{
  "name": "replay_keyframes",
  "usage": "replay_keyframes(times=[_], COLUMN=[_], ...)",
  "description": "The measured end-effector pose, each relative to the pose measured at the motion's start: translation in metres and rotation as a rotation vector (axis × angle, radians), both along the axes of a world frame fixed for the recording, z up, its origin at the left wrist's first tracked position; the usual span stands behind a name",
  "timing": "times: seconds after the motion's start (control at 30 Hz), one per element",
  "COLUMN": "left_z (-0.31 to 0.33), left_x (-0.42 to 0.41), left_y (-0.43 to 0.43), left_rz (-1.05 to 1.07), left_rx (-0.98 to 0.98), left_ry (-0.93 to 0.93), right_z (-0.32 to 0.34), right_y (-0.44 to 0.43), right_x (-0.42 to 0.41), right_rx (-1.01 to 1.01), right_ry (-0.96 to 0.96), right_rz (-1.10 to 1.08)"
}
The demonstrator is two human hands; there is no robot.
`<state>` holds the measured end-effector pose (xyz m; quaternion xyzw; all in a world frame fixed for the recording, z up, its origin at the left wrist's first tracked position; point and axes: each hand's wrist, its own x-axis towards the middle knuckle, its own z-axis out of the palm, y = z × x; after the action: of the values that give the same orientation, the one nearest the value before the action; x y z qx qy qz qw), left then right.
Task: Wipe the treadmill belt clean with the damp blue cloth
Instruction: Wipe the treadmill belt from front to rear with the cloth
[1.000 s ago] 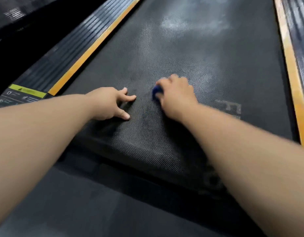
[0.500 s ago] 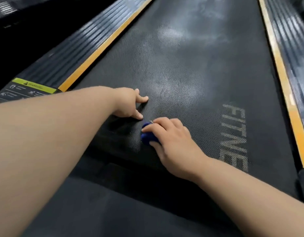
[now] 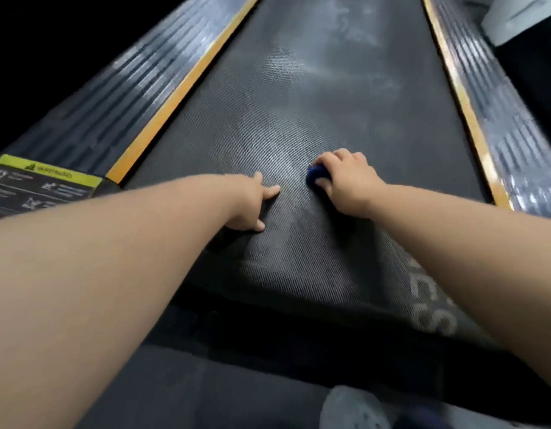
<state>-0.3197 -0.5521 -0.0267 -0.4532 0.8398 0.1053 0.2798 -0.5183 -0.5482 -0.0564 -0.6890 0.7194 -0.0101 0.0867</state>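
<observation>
Now right hand [image 3: 350, 184] pushed cloth [image 3: 316, 175] farther forward.

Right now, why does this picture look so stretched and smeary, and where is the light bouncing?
Head view: the wide lens stretches both forearms; light glints off the ribbed left rail; pale patches on the treadmill belt may be sheen or dust; the lettering and shoe are blurred; the top left corner is dark; the right hand gripping the blue cloth is sharper.
</observation>
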Motion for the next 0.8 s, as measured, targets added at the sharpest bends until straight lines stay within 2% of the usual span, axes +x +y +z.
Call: replay_keyframes(times=[0.07, 0.13, 0.23, 0.33, 0.4, 0.47, 0.53, 0.6, 0.67, 0.8], left_z=[-0.002, -0.005, -0.006, 0.0, 0.005, 0.001, -0.013, -0.028, -0.038, -0.048], left_x=[0.003, 0.013, 0.034, 0.043, 0.034, 0.015, -0.007, -0.031, -0.044, 0.002], left_y=[-0.004, -0.007, 0.002, 0.027, 0.051, 0.071, 0.075, 0.065, 0.064, 0.093], left_rz=[0.018, 0.072, 0.166, 0.23, 0.264, 0.2, 0.139, 0.09, 0.078, -0.156], left_rx=[0.006, -0.006, -0.015, 0.057, 0.077, 0.066, -0.03, -0.134, -0.222, -0.294], left_ry=[0.074, 0.175, 0.367, 0.572, 0.733, 0.886, 0.941, 0.876, 0.845, 0.965], right_z=[-0.009, -0.01, -0.004, 0.005, 0.015, 0.019, 0.012, -0.007, -0.022, -0.029], right_y=[-0.012, -0.003, 0.049, 0.096, 0.095, 0.084, 0.077, 0.075, 0.074, 0.069], right_x=[0.006, 0.018, 0.034, 0.047, 0.038, 0.013, -0.015, -0.029, -0.03, -0.02], right_rx=[-0.095, -0.147, -0.116, -0.043, -0.075, -0.254, -0.422, -0.408, -0.372, -0.358], right_ry=[-0.089, -0.13, -0.167, -0.362, -0.631, -0.793, -0.712, -0.554, -0.433, -0.274], right_rz=[-0.068, -0.042, 0.213, 0.373, 0.313, 0.075, -0.136, -0.232, -0.211, -0.092])
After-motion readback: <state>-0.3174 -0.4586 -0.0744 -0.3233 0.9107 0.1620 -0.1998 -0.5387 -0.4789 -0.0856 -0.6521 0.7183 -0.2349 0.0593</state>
